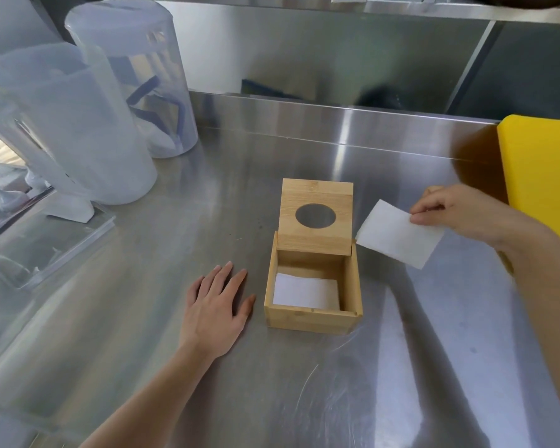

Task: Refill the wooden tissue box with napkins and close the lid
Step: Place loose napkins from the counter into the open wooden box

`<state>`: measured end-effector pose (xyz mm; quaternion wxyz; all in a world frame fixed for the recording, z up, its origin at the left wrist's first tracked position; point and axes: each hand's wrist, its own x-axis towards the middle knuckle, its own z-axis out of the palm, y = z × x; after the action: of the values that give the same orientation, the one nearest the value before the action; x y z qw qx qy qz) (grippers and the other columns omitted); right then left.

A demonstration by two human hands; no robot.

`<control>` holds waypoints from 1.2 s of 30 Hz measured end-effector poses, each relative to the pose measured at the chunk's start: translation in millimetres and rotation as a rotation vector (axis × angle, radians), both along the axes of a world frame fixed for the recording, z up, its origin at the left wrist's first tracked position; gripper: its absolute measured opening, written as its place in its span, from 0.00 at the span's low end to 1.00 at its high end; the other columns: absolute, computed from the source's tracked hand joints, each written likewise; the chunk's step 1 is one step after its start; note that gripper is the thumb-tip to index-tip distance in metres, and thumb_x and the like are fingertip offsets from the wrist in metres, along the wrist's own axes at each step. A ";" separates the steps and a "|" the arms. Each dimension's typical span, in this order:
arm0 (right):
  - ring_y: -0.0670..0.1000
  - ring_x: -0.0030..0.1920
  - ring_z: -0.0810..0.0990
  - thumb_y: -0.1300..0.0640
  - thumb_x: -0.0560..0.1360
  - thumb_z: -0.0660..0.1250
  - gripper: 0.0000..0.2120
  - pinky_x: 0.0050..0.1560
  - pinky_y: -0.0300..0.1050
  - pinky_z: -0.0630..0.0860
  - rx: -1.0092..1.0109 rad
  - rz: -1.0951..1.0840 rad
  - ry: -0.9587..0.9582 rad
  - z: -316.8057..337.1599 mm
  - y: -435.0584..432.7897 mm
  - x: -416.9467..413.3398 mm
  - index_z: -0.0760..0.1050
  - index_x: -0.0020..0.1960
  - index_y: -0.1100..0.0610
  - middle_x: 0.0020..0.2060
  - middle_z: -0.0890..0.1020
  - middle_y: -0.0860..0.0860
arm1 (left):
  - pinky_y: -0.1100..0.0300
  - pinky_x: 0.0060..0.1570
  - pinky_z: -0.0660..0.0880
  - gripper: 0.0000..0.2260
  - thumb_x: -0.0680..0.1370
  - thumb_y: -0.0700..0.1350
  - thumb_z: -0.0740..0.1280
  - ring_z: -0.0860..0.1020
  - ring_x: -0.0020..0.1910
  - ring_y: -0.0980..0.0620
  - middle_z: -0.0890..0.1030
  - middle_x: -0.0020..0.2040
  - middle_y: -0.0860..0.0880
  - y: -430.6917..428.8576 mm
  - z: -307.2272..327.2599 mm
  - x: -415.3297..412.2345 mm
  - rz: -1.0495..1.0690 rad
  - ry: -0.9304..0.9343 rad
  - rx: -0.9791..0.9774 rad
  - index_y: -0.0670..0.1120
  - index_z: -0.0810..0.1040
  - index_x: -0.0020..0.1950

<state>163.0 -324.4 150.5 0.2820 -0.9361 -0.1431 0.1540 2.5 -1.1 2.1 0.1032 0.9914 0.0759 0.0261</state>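
Stainless steel surface: a brushed metal counter (207, 367) is seen from the head view, with the wooden tissue box (312, 315) placed near its middle.
Box lid: the hinged lid (316, 216), pierced by an oval dispensing hole, is stood open and tilted back at the far side of the box.
Contents: one white napkin (306, 291) is laid flat on the box floor, toward the near left corner; the rest of the interior is left bare.
Held item: a second folded napkin (400, 234) is held in the air just right of the open lid, its lower corner close to the box's far right edge but not over the opening.
Progress: the lid is judged opened and the refill begun; the held napkin is yet to be placed, more may be needed, and the lid is not yet closed.
Left hand: the left hand (215, 305) is laid palm down on the counter just beside the box's left wall, fingers spread, nothing gripped.
Right hand: the right hand (446, 210) is reached in from the right, the napkin's upper corner pinched between thumb and fingertips.
Surroundings: translucent plastic pitchers (78, 130) are stood at far left and a yellow cutting board (543, 163) at the right edge.
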 end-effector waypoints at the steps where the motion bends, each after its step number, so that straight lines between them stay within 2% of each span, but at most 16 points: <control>1: 0.52 0.44 0.74 0.60 0.75 0.66 0.08 0.44 0.41 0.70 0.055 0.005 0.055 9.5 0.2 -5.8 0.79 0.38 0.54 0.42 0.76 0.54 | 0.53 0.71 0.50 0.29 0.74 0.63 0.43 0.58 0.74 0.50 0.64 0.74 0.50 0.0 -0.1 -0.1 -0.002 -0.002 -0.002 0.55 0.63 0.72; 5: 0.44 0.41 0.78 0.61 0.73 0.67 0.09 0.44 0.37 0.71 0.168 0.134 0.235 35.0 14.6 -26.6 0.82 0.36 0.54 0.34 0.79 0.45 | 0.53 0.71 0.50 0.29 0.74 0.63 0.43 0.58 0.74 0.50 0.64 0.74 0.50 -0.2 1.3 -0.9 -0.003 -0.007 -0.015 0.54 0.64 0.71; 8: 0.40 0.37 0.77 0.63 0.73 0.67 0.09 0.42 0.30 0.73 0.226 0.307 0.337 37.3 42.2 -41.2 0.83 0.37 0.56 0.32 0.78 0.43 | 0.52 0.71 0.51 0.30 0.74 0.63 0.42 0.58 0.74 0.49 0.64 0.74 0.50 -0.4 1.7 -1.2 -0.008 -0.001 -0.015 0.54 0.63 0.71; 10: 0.42 0.38 0.75 0.63 0.73 0.67 0.06 0.44 0.33 0.71 0.208 0.384 0.362 28.8 62.6 -47.2 0.82 0.41 0.61 0.33 0.78 0.43 | 0.51 0.71 0.53 0.30 0.74 0.63 0.43 0.59 0.73 0.49 0.65 0.74 0.49 -0.7 2.8 -1.4 -0.004 -0.011 -0.022 0.53 0.65 0.71; 13: 0.38 0.36 0.74 0.60 0.74 0.67 0.06 0.41 0.30 0.69 0.114 0.445 0.364 11.9 90.5 -52.7 0.82 0.42 0.59 0.32 0.79 0.39 | 0.51 0.71 0.53 0.30 0.74 0.63 0.43 0.60 0.73 0.49 0.65 0.73 0.49 -1.2 4.0 -2.3 -0.007 -0.011 -0.022 0.53 0.65 0.71; 15: 0.38 0.38 0.76 0.58 0.75 0.66 0.06 0.42 0.33 0.72 0.057 0.460 0.368 0.5 104.8 -56.6 0.82 0.43 0.58 0.37 0.82 0.42 | 0.51 0.71 0.54 0.30 0.74 0.63 0.43 0.60 0.73 0.49 0.65 0.73 0.49 -0.9 3.6 -2.1 -0.005 -0.009 -0.022 0.53 0.65 0.71; 18: 0.49 0.45 0.78 0.56 0.76 0.64 0.09 0.48 0.45 0.75 -0.067 0.455 0.260 -15.1 119.1 -62.0 0.82 0.46 0.58 0.46 0.83 0.52 | 0.51 0.71 0.54 0.29 0.75 0.63 0.44 0.60 0.73 0.48 0.65 0.73 0.49 -0.3 2.5 -0.8 -0.007 -0.010 -0.017 0.53 0.65 0.71; 21: 0.50 0.46 0.77 0.55 0.77 0.62 0.11 0.46 0.43 0.74 -0.180 0.464 0.180 -27.1 127.1 -66.5 0.81 0.48 0.59 0.46 0.81 0.51 | 0.51 0.71 0.52 0.29 0.74 0.63 0.43 0.59 0.74 0.49 0.64 0.74 0.49 0.3 2.1 -0.9 -0.010 -0.002 -0.012 0.54 0.64 0.71; 25: 0.54 0.45 0.79 0.54 0.77 0.62 0.10 0.49 0.53 0.78 -0.354 0.471 0.095 -44.4 129.7 -69.9 0.81 0.47 0.57 0.45 0.82 0.53 | 0.51 0.71 0.52 0.29 0.74 0.63 0.44 0.59 0.74 0.49 0.64 0.74 0.49 0.4 1.5 -0.8 -0.009 -0.006 -0.029 0.53 0.65 0.71; 30: 0.54 0.41 0.79 0.55 0.77 0.60 0.10 0.40 0.49 0.77 -0.442 0.427 -0.073 -53.2 134.2 -75.0 0.80 0.46 0.58 0.41 0.82 0.54 | 0.52 0.72 0.50 0.29 0.75 0.63 0.43 0.57 0.74 0.50 0.63 0.74 0.50 1.6 0.0 -0.3 -0.014 0.003 -0.020 0.54 0.63 0.71; 36: 0.52 0.38 0.79 0.59 0.77 0.60 0.09 0.40 0.47 0.79 -0.437 0.352 -0.155 -56.5 138.9 -76.3 0.78 0.43 0.57 0.37 0.81 0.53 | 0.53 0.72 0.49 0.29 0.75 0.63 0.42 0.56 0.74 0.50 0.62 0.75 0.51 1.8 -1.0 -0.2 -0.016 0.017 -0.011 0.55 0.61 0.72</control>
<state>86.7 -185.4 94.0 0.0308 -0.9444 -0.2879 0.1556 2.3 0.7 1.1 0.1083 0.9916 0.0691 0.0166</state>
